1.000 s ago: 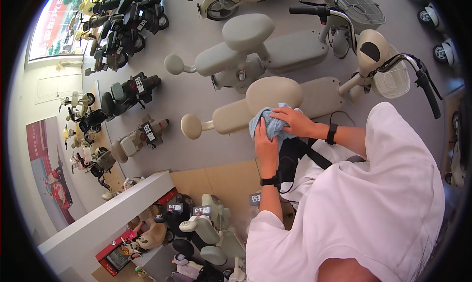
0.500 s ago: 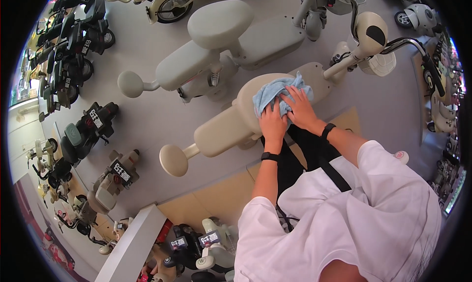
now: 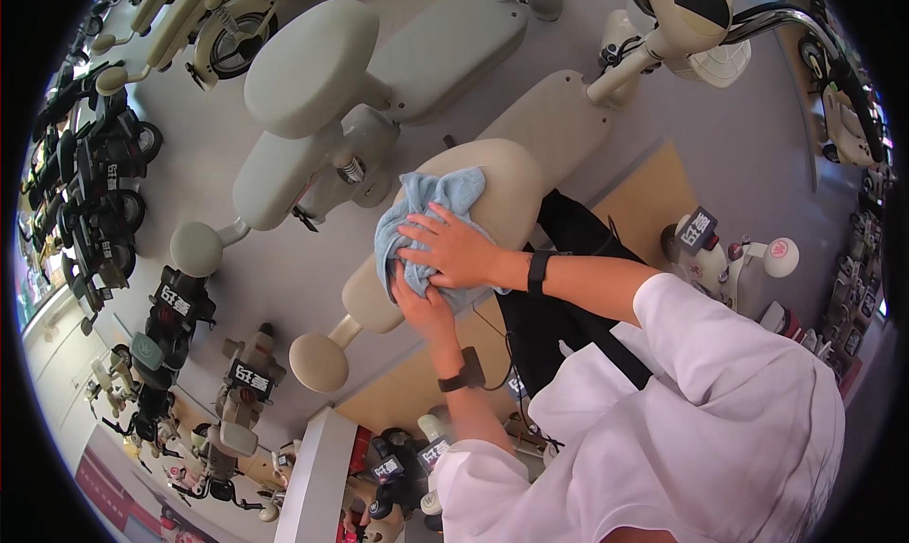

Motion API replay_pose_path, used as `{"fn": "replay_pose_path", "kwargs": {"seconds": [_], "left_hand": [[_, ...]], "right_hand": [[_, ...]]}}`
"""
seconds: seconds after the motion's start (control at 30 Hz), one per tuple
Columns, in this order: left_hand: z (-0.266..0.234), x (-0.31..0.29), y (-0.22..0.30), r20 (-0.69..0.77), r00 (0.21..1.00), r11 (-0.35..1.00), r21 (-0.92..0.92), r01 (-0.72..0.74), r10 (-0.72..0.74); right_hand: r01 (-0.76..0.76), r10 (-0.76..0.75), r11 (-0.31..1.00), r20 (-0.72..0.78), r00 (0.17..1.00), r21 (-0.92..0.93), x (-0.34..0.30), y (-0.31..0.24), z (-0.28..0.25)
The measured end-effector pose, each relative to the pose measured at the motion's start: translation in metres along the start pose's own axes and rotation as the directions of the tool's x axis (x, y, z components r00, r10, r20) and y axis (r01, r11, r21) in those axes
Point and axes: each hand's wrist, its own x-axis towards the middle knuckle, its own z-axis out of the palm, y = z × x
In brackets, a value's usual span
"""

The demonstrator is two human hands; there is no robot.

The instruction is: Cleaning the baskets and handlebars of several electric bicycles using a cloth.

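Note:
A crumpled light-blue cloth (image 3: 464, 188) lies over the rear of a cream scooter's front seat (image 3: 516, 178) and the start of its longer rear seat (image 3: 371, 292). My right hand (image 3: 453, 249) presses on the cloth from above, fingers spread and stretched out. Just below it, my left hand (image 3: 424, 311) has its fingers closed in the cloth's lower folds, partly hidden by the cloth and by the right hand. Past the rear seat, a round cream backrest (image 3: 319, 361) stands on a short bracket.
A grey scooter (image 3: 308, 65) stands close alongside, beyond the cream one. Forward, the cream scooter's headlamp (image 3: 696, 13) and handlebar (image 3: 805, 32) rise at the upper right. Rows of dark scooters (image 3: 114, 183) line the left. A white partition (image 3: 322, 467) stands at the lower left.
Both hands and the cloth have moved back along the scooter, from the front seat toward the rear seat. My view has shifted too. The right arm now reaches across more sideways.

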Motion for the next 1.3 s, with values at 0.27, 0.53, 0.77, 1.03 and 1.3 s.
{"fn": "replay_pose_path", "kwargs": {"seconds": [0.27, 0.53, 0.77, 1.03, 1.3], "left_hand": [[0.048, 0.037, 0.076, 0.051, 0.989, 0.957, 0.250, -0.145, 0.137], [0.101, 0.045, 0.178, 0.308, 0.891, 0.891, 0.208, -0.404, 0.333], [0.076, 0.029, 0.121, 0.109, 0.980, 0.983, 0.062, -0.171, 0.164], [0.044, 0.096, 0.076, 0.142, 0.985, 0.955, 0.265, -0.133, 0.098], [0.087, 0.146, 0.127, 0.420, 0.907, 0.915, 0.371, -0.157, -0.014]], "right_hand": [[-0.150, 0.145, 0.986, -0.076, 0.987, -0.067, -0.022, 0.074, -0.048], [-0.567, 0.657, 0.696, -0.071, 0.751, 0.442, -0.101, 0.126, -0.087], [-0.371, 0.395, 0.916, -0.175, 0.902, 0.155, -0.050, 0.100, -0.084], [-0.208, 0.193, 0.977, 0.242, 0.951, 0.041, 0.044, 0.118, -0.046], [-0.533, 0.380, 0.703, 0.386, 0.841, 0.471, 0.013, 0.187, -0.067]]}}
